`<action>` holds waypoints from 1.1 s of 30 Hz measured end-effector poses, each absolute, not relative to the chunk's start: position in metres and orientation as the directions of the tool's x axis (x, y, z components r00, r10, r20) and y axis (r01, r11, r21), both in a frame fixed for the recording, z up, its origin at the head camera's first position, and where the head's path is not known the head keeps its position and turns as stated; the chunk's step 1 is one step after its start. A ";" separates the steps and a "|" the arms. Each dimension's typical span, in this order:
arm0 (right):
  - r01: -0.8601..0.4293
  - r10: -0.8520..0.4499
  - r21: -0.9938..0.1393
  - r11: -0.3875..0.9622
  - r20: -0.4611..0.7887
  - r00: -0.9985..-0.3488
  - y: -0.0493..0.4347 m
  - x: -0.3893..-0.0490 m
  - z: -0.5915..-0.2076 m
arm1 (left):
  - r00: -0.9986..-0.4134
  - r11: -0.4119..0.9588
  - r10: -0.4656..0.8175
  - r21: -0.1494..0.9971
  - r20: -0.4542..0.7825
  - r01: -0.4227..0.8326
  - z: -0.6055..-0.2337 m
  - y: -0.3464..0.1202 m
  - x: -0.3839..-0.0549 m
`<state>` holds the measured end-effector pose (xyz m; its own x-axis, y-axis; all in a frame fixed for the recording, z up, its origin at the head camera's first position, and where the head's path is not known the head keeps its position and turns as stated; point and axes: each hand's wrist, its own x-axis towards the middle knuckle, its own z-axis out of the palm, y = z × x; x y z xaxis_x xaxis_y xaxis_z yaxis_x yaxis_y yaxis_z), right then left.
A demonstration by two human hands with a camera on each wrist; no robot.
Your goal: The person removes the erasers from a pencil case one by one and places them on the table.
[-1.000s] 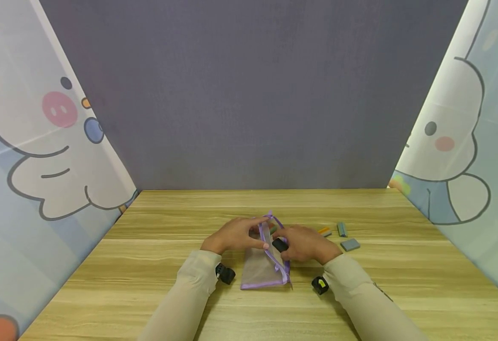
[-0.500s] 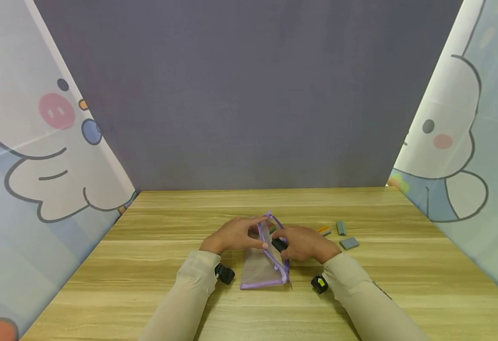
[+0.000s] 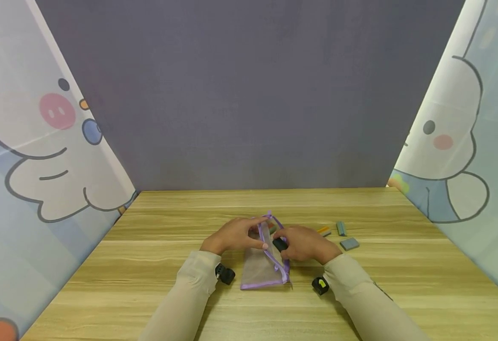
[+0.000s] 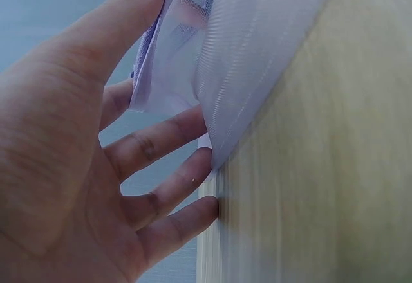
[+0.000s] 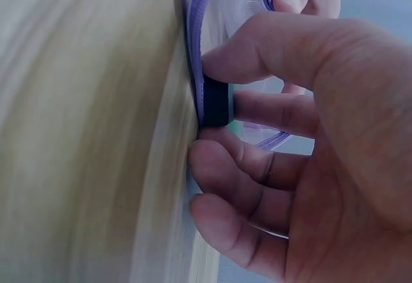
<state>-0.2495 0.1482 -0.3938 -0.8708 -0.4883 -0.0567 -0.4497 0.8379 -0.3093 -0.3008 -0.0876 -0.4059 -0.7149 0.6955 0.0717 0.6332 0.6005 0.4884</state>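
A see-through mesh zipper pouch (image 3: pixel 257 270) with purple trim lies mid-table, its mouth spread on the right. At its upper left, my left hand (image 3: pixel 238 234) holds the mouth's edge; in the left wrist view, thumb and fingers (image 4: pixel 161 145) touch the pale mesh (image 4: pixel 257 45). My right hand (image 3: pixel 304 243) pinches a small black block (image 3: pixel 280 244) at the pouch's mouth. In the right wrist view the black block (image 5: pixel 217 101) sits between thumb and fingers, against the purple zipper edge (image 5: pixel 198 45). Something green and red shows inside the pouch, partly hidden.
Right of the right hand lie a grey block (image 3: pixel 349 244), a grey-green bar (image 3: pixel 341 229) and an orange-and-grey piece (image 3: pixel 324 231). A dark grey panel (image 3: pixel 249 94) stands behind the wooden table (image 3: pixel 167 218). A thin dark object is partly hidden by the right sleeve (image 3: pixel 359 289).
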 end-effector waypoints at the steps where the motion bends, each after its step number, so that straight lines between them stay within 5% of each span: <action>1: -0.451 -0.489 -0.313 0.836 -0.054 -0.870 0.148 -0.250 -0.394 | -0.716 0.600 0.695 0.492 0.072 0.632 -0.406 -0.088 -0.300; 33: -0.426 -0.461 -0.419 0.802 0.020 -0.887 0.163 -0.241 -0.390 | -0.715 0.613 0.695 0.457 0.076 0.645 -0.404 -0.087 -0.301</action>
<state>-0.2406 0.1631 -0.3901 -0.8872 -0.4610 0.0200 -0.4261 0.8017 -0.4191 -0.3006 -0.0871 -0.4037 -0.7147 0.6953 0.0763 0.6447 0.6125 0.4573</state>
